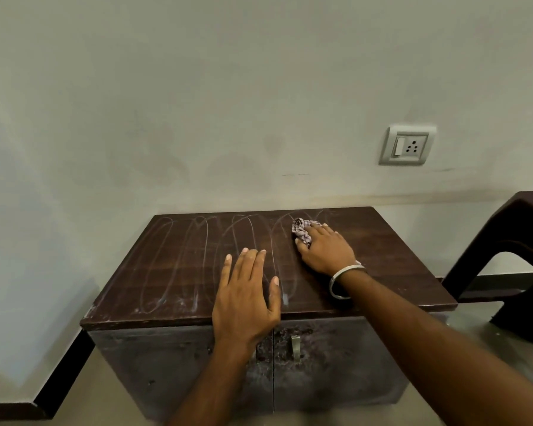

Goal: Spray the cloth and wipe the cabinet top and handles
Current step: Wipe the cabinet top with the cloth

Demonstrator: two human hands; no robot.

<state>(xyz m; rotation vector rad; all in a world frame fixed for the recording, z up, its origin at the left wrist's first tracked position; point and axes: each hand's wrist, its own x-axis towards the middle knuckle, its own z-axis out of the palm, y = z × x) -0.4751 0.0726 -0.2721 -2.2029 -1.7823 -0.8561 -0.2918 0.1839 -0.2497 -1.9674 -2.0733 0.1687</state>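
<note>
A low dark-brown wooden cabinet stands against the wall; its top (173,265) shows looping pale wipe streaks. My right hand (326,247), with a metal bangle on the wrist, presses a crumpled patterned cloth (300,230) onto the far right part of the top. My left hand (246,293) lies flat, fingers apart, on the front middle of the top, holding nothing. A metal door handle (295,347) shows on the right door below the front edge; my left wrist hides most of the left door's handle. No spray bottle is in view.
A dark plastic stool (505,256) stands to the right of the cabinet. A white switch and socket plate (408,146) is on the wall above. Black skirting (65,373) runs along the floor at the left.
</note>
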